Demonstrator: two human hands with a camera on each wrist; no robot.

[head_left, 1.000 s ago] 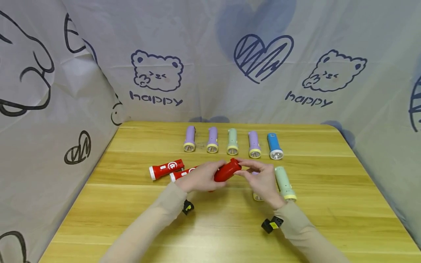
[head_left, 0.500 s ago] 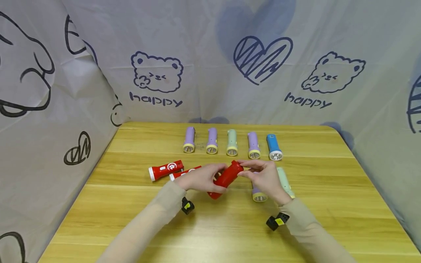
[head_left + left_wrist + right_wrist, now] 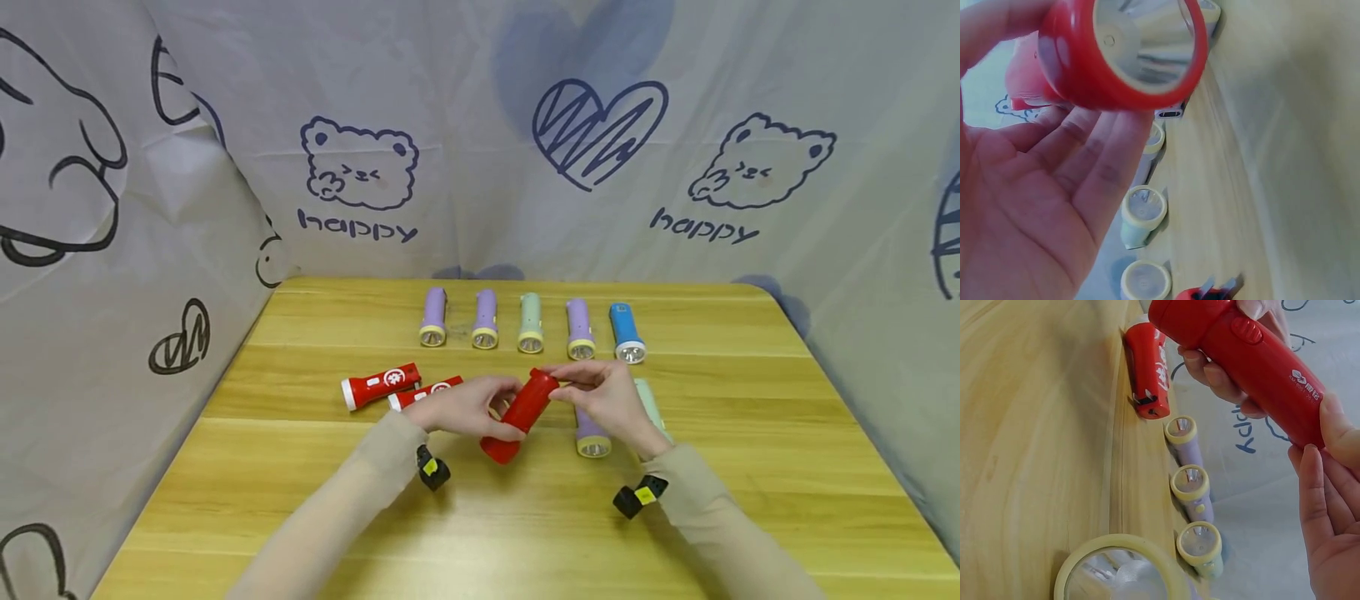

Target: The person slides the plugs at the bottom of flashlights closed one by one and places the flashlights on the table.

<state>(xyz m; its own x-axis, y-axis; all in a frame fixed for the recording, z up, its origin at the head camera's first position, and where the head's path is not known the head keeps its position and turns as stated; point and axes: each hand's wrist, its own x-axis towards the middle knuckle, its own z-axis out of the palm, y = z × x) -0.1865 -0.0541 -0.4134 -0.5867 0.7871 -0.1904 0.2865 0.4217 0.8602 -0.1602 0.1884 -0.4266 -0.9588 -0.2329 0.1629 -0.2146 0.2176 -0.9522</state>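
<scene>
A red flashlight is held tilted above the middle of the table, its lens end low and toward me. My left hand grips it around the body, thumb on the near side. At the upper tail end, the fingers and thumb of my right hand pinch it. The right wrist view shows a ridged switch on its side and white lettering near the tail. Its clear lens faces the left wrist camera. Just below my right hand lies a purple flashlight, partly covered by the hand.
Two red flashlights with white heads, one farther left and one partly behind my left hand, lie on the wooden table. A green flashlight is partly hidden by my right hand. A row of purple, green and blue flashlights lines the back.
The red flashlight has turned steeper in my hands, its lens end swinging down and toward me. My right hand has shifted slightly right with the tail end.
</scene>
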